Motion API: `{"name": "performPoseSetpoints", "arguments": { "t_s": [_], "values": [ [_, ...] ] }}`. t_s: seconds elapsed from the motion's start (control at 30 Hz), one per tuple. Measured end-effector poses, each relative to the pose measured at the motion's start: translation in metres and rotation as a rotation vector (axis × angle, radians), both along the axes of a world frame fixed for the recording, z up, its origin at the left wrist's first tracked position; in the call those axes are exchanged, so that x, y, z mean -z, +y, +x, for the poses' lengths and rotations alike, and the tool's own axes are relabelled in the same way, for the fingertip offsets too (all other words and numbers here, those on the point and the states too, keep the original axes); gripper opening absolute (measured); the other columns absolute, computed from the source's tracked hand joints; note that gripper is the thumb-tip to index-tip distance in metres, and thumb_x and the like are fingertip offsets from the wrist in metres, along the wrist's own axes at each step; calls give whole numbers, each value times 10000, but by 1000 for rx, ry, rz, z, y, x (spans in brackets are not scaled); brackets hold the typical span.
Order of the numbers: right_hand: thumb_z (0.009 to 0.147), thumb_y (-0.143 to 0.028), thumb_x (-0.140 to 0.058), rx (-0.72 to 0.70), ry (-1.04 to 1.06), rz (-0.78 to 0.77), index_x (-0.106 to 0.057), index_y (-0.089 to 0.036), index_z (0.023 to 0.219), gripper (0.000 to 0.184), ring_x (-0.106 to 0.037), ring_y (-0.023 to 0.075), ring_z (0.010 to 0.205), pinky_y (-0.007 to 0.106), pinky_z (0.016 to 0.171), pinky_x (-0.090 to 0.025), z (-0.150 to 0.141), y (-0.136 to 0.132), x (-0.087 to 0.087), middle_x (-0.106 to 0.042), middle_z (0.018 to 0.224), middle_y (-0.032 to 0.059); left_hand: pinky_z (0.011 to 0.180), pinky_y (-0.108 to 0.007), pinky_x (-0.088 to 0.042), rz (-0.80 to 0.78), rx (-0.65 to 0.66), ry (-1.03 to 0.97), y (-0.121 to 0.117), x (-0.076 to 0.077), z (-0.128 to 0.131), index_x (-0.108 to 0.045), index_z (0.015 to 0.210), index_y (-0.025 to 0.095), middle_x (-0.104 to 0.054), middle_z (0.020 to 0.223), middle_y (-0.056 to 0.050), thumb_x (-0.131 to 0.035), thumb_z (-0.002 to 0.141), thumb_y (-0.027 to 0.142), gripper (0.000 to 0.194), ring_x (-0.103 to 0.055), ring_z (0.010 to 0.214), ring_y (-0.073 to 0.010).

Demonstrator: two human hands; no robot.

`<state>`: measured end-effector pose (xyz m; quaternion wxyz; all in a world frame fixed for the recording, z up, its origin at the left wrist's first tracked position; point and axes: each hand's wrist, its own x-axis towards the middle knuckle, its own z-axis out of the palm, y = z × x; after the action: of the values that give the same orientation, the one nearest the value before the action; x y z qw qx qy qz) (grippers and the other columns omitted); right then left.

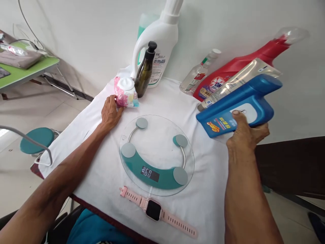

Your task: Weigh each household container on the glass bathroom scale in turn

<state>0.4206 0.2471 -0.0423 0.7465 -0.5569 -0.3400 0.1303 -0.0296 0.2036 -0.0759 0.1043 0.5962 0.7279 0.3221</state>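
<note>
Right hand (246, 132): closed around the blue bottle (228, 110), which tilts right of the scale (154, 178).
Left hand (110, 112): touches the pink packet (122, 93), beyond the scale; its grip I cannot tell.
Writing: 衣物 on the white bottle (166, 40); yellow characters on the blue one.
Counter (99, 179): under the scale, with white cloth (208, 189).
Near edge: just past the pink watch (153, 209), before the scale.

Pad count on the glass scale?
4 round grey pads on the glass scale: far left pad, near left pad, far right pad, near right pad. All four are in plain view.
</note>
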Motion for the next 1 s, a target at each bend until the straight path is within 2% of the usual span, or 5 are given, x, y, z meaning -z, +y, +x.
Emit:
{"name": "performPoseSetpoints", "arguments": {
  "t_s": [0.2, 0.37, 0.5, 0.73, 1.0],
  "values": [
    [636, 24, -782, 158, 186, 27, -701, -190, 790, 275, -762, 278, 969, 548, 959, -625, -26, -33, -14, -759, 892, 28, 1070, -506, -542, 12, 0, -21, 0, 0, 0, -544, 1369, 208, -674, 1341, -172, -644, 941, 239, 440, -671, 1247, -350],
    [618, -183, -866, -89, 56, 156, -761, -229, 844, 253, -770, 299, 1073, 612, 1151, -565, -38, -88, -31, -783, 958, 29, 1083, -539, -531, 3, 4, -18, 0, 1, 1, -551, 1380, 175, -659, 1374, -209, -663, 940, 244, 459, -664, 1280, -394],
    [584, -274, -908, -245, -28, 80, -738, -255, 795, 272, -762, 333, 1176, 645, 1214, -538, -73, -133, -54, -785, 991, 30, 1091, -524, -526, 11, 6, -23, 1, 3, 0, -543, 1358, 213, -664, 1388, -181, -670, 917, 232, 459, -663, 1305, -386],
    [633, -267, -923, -460, 52, -80, -694, -242, 768, 266, -759, 247, 940, 542, 967, -667, -147, -167, -57, -716, 846, 4, 1077, -505, -528, 18, 9, -23, 3, 6, -3, -554, 1335, 193, -668, 1394, -188, -681, 918, 211, 436, -664, 1314, -375],
    [590, -428, -1033, -508, -30, -110, -702, -243, 758, 415, -670, 173, 707, 406, 785, -641, -166, -168, -37, -706, 754, -30, 1004, -468, -538, 72, -7, 6, 8, 17, -3, -551, 1257, 225, -708, 1298, -159, -705, 901, 199, 390, -681, 1227, -349]
  ]
}}
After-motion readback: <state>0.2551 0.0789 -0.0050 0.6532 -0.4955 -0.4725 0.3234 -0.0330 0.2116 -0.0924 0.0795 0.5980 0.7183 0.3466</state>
